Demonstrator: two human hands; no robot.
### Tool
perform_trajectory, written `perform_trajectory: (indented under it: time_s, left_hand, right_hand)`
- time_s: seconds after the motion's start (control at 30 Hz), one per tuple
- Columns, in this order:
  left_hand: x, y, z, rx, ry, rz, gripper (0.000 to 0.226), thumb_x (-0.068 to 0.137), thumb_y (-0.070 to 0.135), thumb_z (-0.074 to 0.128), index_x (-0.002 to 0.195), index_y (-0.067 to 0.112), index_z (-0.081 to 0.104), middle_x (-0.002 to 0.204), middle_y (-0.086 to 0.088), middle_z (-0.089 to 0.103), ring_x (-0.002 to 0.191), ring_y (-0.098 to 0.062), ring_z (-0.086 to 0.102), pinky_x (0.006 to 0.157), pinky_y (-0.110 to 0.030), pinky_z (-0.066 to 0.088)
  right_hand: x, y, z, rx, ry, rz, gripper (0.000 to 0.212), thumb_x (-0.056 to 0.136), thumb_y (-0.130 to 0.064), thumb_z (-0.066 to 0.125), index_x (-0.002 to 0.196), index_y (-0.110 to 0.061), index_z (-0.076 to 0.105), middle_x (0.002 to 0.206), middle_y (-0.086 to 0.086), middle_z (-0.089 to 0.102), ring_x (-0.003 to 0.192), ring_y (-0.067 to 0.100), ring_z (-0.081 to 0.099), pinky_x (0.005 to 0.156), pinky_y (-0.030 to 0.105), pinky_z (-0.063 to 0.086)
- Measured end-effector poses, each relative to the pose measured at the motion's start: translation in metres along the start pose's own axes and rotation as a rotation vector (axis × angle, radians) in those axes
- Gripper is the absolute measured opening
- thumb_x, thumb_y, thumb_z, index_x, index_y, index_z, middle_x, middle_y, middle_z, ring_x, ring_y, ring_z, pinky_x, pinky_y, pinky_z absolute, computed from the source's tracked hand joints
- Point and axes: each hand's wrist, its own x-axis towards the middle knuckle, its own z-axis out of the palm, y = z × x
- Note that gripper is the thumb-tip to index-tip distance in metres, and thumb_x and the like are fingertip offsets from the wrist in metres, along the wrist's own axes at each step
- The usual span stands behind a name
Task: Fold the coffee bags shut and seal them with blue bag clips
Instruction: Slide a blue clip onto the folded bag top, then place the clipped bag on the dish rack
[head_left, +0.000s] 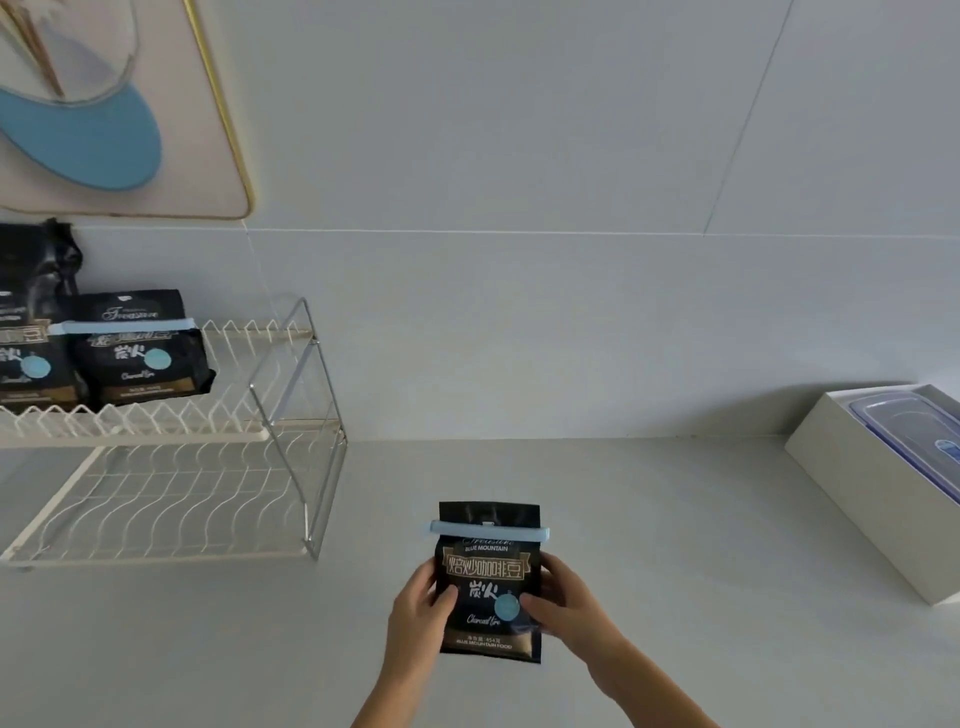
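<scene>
A black foil coffee bag (488, 587) stands over the near white surface (675, 519), its folded top pinched by a pale blue plastic bag clip (489, 529). The left hand (418, 610) and right hand (563, 605) form the grip, closed on the bag's left and right edges below the clip, thumbs on its front. Two more black bags (140, 348) sit on the far-left white wire rack (208, 467).

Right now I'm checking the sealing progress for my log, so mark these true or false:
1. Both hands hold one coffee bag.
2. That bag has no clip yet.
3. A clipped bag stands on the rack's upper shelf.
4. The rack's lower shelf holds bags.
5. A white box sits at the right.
1. True: the left hand and right hand grip the held coffee bag by its sides.
2. False: a blue clip spans its top.
3. True: the shelf bag wears a blue clip on the wire rack.
4. False: nothing shows on it.
5. True: the white box holds a clear container.
</scene>
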Motion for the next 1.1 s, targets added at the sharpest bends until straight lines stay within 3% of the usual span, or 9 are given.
perform_trajectory:
  time_s: [0.07, 0.23, 0.33, 0.47, 0.67, 0.8, 0.93, 1.03, 1.1]
  left_hand:
    - [-0.002, 0.027, -0.023, -0.030, 0.043, 0.110, 0.030, 0.091, 0.010, 0.054, 0.119, 0.018, 0.057, 0.115, -0.005, 0.067, 0.106, -0.020, 0.063, 0.088, -0.045, 0.055]
    - [-0.006, 0.110, -0.096, -0.115, 0.135, 0.447, 0.038, 0.091, 0.008, 0.053, 0.113, 0.039, 0.058, 0.111, 0.026, 0.065, 0.107, 0.011, 0.057, 0.072, -0.001, 0.047]
    - [-0.010, 0.155, -0.145, -0.119, 0.176, 0.641, 0.042, 0.092, 0.006, 0.052, 0.121, 0.037, 0.053, 0.120, 0.033, 0.055, 0.112, 0.020, 0.047, 0.076, 0.005, 0.041]
    - [0.002, 0.199, -0.211, -0.112, 0.194, 0.721, 0.043, 0.093, 0.015, 0.052, 0.119, 0.048, 0.048, 0.114, 0.045, 0.055, 0.110, 0.024, 0.045, 0.075, 0.007, 0.039]
    - [0.051, 0.211, -0.287, -0.086, 0.239, 0.541, 0.034, 0.093, 0.025, 0.051, 0.116, 0.050, 0.050, 0.100, 0.042, 0.058, 0.104, 0.012, 0.052, 0.081, -0.009, 0.042]
    - [0.094, 0.196, -0.322, -0.058, 0.216, 0.338, 0.047, 0.094, 0.025, 0.050, 0.139, 0.020, 0.039, 0.145, 0.002, 0.043, 0.132, -0.016, 0.040, 0.107, -0.032, 0.030]
    - [0.124, 0.205, -0.325, -0.037, -0.015, 0.267, 0.069, 0.075, 0.045, 0.069, 0.135, 0.027, 0.039, 0.149, -0.010, 0.037, 0.135, -0.024, 0.036, 0.115, -0.038, 0.025]
    - [0.138, 0.193, -0.320, 0.081, -0.031, 0.194, 0.061, 0.090, 0.039, 0.052, 0.144, 0.024, 0.027, 0.151, -0.004, 0.032, 0.135, -0.020, 0.036, 0.111, -0.038, 0.028]
    - [0.143, 0.176, -0.316, 0.096, -0.031, 0.158, 0.049, 0.094, 0.031, 0.049, 0.140, 0.022, 0.035, 0.146, -0.002, 0.042, 0.118, -0.010, 0.050, 0.104, -0.033, 0.034]
  right_hand:
    - [0.006, -0.028, 0.017, -0.027, 0.013, -0.115, 0.043, 0.087, 0.009, 0.053, 0.125, -0.012, 0.048, 0.115, 0.010, 0.065, 0.111, 0.025, 0.060, 0.090, 0.042, 0.054]
    - [0.021, -0.127, 0.074, -0.075, -0.006, -0.441, 0.050, 0.087, 0.011, 0.052, 0.120, -0.027, 0.054, 0.118, -0.001, 0.062, 0.115, 0.009, 0.055, 0.087, 0.026, 0.051]
    - [0.034, -0.188, 0.114, -0.098, 0.016, -0.626, 0.044, 0.086, 0.010, 0.055, 0.120, -0.019, 0.053, 0.118, 0.011, 0.049, 0.117, 0.025, 0.048, 0.097, 0.040, 0.048]
    - [0.056, -0.257, 0.172, -0.086, -0.117, -0.771, 0.047, 0.088, 0.003, 0.057, 0.123, -0.027, 0.052, 0.127, 0.011, 0.048, 0.120, 0.020, 0.050, 0.089, 0.023, 0.051]
    - [0.104, -0.295, 0.243, -0.173, -0.084, -0.771, 0.060, 0.090, 0.002, 0.053, 0.104, -0.057, 0.046, 0.123, -0.003, 0.046, 0.116, 0.010, 0.048, 0.077, 0.011, 0.050]
    - [0.147, -0.288, 0.268, -0.367, -0.049, -0.668, 0.040, 0.092, -0.006, 0.051, 0.123, -0.032, 0.049, 0.129, 0.002, 0.046, 0.119, 0.014, 0.045, 0.076, 0.006, 0.047]
    - [0.174, -0.275, 0.266, -0.673, 0.161, -0.509, 0.042, 0.095, -0.022, 0.048, 0.136, -0.017, 0.040, 0.144, 0.008, 0.036, 0.131, 0.026, 0.030, 0.111, 0.038, 0.031]
    - [0.175, -0.268, 0.262, -0.741, 0.124, -0.458, 0.046, 0.096, -0.028, 0.045, 0.141, -0.025, 0.034, 0.154, 0.004, 0.018, 0.141, 0.029, 0.013, 0.114, 0.044, 0.020]
    - [0.174, -0.269, 0.266, -0.684, 0.108, -0.481, 0.048, 0.094, -0.022, 0.050, 0.139, -0.019, 0.034, 0.148, 0.006, 0.026, 0.137, 0.029, 0.024, 0.114, 0.046, 0.027]
